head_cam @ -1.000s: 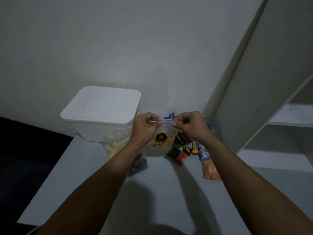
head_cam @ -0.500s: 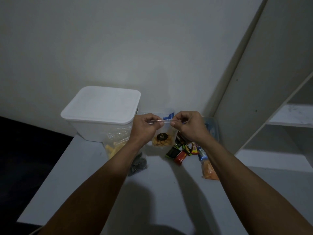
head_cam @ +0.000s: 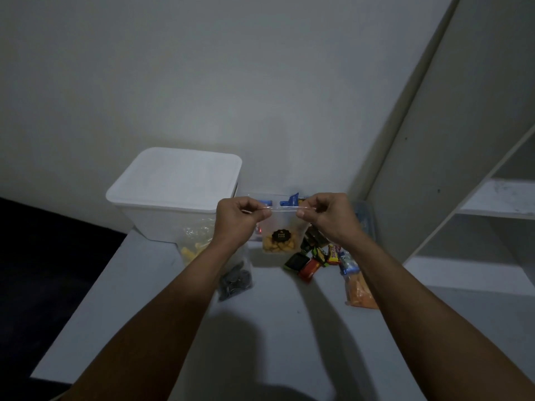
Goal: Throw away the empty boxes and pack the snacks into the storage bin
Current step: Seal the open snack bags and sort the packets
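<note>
A clear zip bag (head_cam: 282, 227) of yellow snacks with a black round label hangs above the table. My left hand (head_cam: 238, 219) pinches its top strip at the left end, and my right hand (head_cam: 325, 217) pinches the same strip at the right end. The white storage bin (head_cam: 173, 198) stands at the back left with its lid on. Small wrapped candies (head_cam: 311, 260) lie under my right hand. An orange snack bag (head_cam: 357, 287) lies to their right. A bag of dark pieces (head_cam: 234, 280) and a bag of yellow pieces (head_cam: 192, 248) lie by my left forearm.
The grey table (head_cam: 260, 328) runs toward me, with a dark drop along its left edge. A white shelf unit (head_cam: 477, 198) stands at the right. A clear container (head_cam: 364, 218) sits behind my right hand against the wall.
Both hands kept pinching the bag's top strip. The right hand slid in toward the left hand along the strip, then moved back out to the right.
</note>
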